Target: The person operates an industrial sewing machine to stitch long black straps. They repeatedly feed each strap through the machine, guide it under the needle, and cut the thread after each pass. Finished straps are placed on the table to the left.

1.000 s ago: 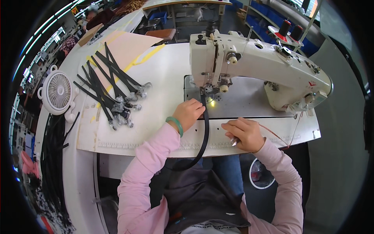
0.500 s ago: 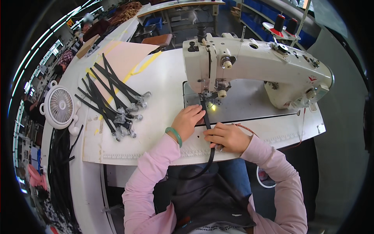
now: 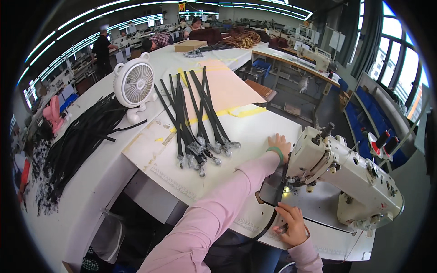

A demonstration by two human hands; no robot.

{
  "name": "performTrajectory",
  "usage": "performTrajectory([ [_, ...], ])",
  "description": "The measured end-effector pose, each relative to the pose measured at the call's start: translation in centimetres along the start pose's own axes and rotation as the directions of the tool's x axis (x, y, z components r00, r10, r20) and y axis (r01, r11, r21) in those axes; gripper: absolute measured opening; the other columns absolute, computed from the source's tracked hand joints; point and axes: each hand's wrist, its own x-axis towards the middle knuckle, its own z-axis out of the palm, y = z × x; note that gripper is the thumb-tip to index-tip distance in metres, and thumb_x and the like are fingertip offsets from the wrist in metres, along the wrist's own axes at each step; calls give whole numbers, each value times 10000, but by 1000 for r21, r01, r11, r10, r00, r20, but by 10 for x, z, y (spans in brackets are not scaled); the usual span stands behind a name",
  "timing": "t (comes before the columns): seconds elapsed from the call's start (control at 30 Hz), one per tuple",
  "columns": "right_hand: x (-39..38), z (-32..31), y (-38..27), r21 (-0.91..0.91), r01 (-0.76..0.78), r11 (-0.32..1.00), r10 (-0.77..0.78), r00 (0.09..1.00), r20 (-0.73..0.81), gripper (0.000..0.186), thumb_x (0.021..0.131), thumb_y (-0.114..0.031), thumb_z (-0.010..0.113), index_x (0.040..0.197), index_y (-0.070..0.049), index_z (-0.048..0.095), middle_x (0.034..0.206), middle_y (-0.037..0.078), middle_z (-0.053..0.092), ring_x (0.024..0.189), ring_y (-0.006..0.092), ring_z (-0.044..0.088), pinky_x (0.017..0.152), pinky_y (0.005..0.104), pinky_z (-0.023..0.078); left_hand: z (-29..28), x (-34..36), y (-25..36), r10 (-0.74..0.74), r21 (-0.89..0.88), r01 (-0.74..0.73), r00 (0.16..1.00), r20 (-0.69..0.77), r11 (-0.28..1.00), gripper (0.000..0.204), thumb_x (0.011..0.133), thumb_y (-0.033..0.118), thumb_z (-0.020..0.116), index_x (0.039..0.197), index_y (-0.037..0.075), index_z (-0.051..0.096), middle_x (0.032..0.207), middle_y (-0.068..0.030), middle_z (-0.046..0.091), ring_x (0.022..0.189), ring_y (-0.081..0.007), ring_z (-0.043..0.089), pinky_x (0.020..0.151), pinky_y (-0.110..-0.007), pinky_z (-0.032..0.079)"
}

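My left hand, with a green bangle at the wrist, reaches past the left side of the sewing machine. Its fingers are stretched out and apart beside the machine head; its thumb side is partly hidden. In front of the needle area, my right hand is closed with its fingertips at a narrow black strap. A small, shiny greyish thing shows among its fingers, too small to name. From there the strap curves down over the table's front edge. The small machine lamp glows by the needle.
Several black straps with plastic-wrapped ends lie on the white table, left of the machine. A white fan stands beyond them, near a heap of black strips. A pinkish sheet with yellow tape lies farther back. People work in the background.
The view has swung left and up. My left hand has left the strap in front of the needle and reached out beside the machine head. My right hand stays at the strap.
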Motion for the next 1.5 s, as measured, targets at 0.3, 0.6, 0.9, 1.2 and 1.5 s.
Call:
performTrajectory([
  [0.3,2,16,2,156,-121,980,148,972,-180,259,703,-2,611,957,-21,569,1011,145,561,800,289,557,650,330,471,-4,8,-41,156,-979,-115,984,-88,169,520,654,-8,661,1139,-42,476,938,-134,612,859,-160,585,771,-301,465],
  [0.6,11,13,4,-88,-358,930,319,901,-295,245,755,-225,655,856,-41,530,707,101,575,544,275,563,492,356,434,-57,-154,-74,133,-943,222,972,194,-247,341,790,14,599,1117,8,503,1002,-72,606,842,-127,575,751,-234,455],
  [0.9,57,25,16,-495,-211,843,81,959,-272,206,766,-129,593,941,-57,510,752,78,529,689,247,561,588,345,461,-46,-191,-53,158,-996,90,983,88,-4,356,742,-108,567,1081,-10,519,1007,-79,606,869,-124,576,793,-248,467],
  [1.2,61,30,19,-289,-169,942,90,959,-267,232,701,-87,606,920,-61,535,799,60,550,733,238,590,573,318,479,-48,-195,-54,177,-996,74,981,81,50,368,736,-110,568,1089,-15,520,1021,-82,607,865,-123,581,786,-240,468],
  [1.5,6,13,12,58,239,969,-241,970,37,278,639,-49,682,907,-71,608,986,39,587,779,225,575,620,326,489,-45,-195,-56,159,-997,69,985,66,-15,401,743,-102,577,1126,-18,495,1062,-99,587,890,-146,587,786,-244,472],
])
